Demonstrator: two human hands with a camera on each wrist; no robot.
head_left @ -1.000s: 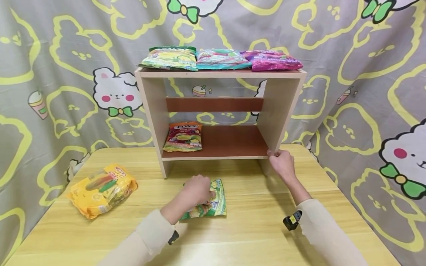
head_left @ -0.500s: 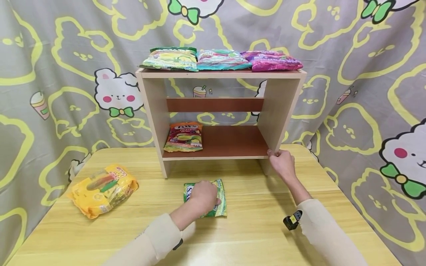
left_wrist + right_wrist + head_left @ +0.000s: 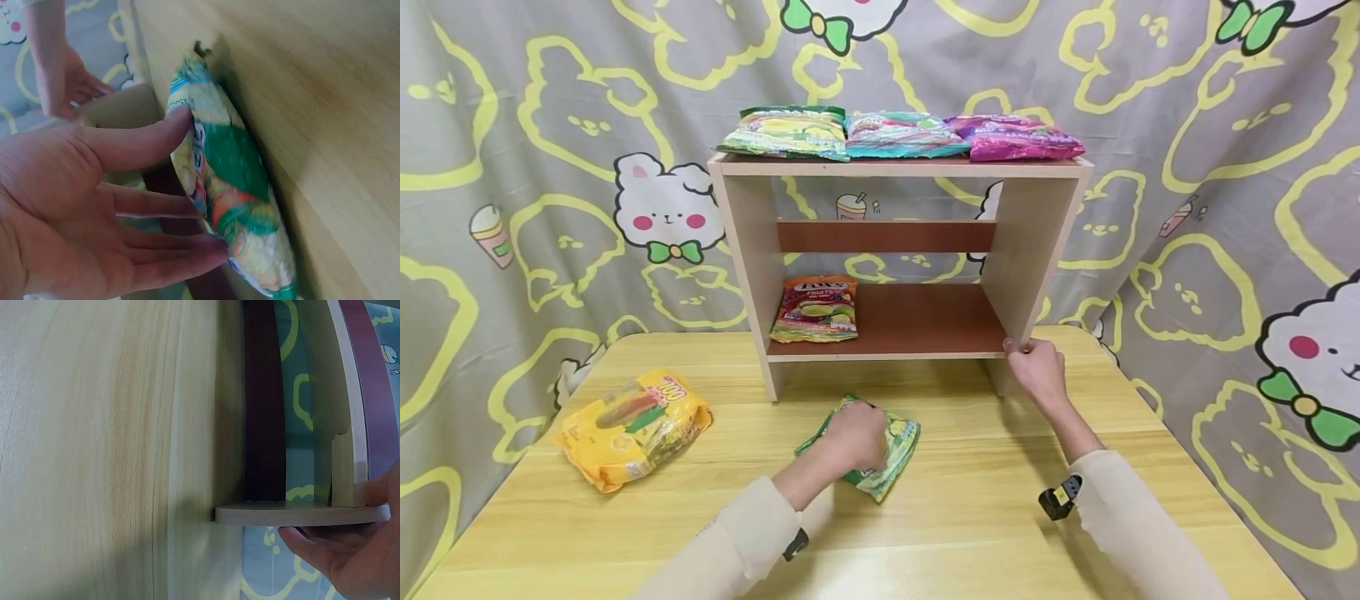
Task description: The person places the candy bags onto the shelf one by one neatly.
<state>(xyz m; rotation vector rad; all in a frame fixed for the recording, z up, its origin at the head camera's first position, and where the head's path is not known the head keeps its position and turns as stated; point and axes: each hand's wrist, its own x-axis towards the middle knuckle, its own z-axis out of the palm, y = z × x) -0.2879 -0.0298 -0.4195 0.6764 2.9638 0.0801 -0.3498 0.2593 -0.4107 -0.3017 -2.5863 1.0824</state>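
A green candy bag (image 3: 901, 442) lies askew on the table in front of the shelf, partly hidden under my left hand (image 3: 853, 435). In the left wrist view, the thumb and fairly straight fingertips of that hand touch the face of the bag (image 3: 234, 156). On the right, my right hand (image 3: 1037, 371) grips the side panel of the small wooden shelf (image 3: 1030, 275) low down. Its thumb lies at the inner side by the shelf board, and the fingers (image 3: 312, 550) are on the outer side of the panel (image 3: 294, 514).
A red Fox's bag (image 3: 816, 310) stands at the left of the middle board. On top lie a yellow-green bag (image 3: 790, 133), a teal bag (image 3: 906, 136) and a purple bag (image 3: 1018, 137). A yellow package (image 3: 632, 429) lies at the table's left. A patterned curtain (image 3: 565, 275) hangs behind.
The green bag has turned clockwise on the table under my left hand, which shifted right and then slightly back. My right hand keeps its place on the shelf.
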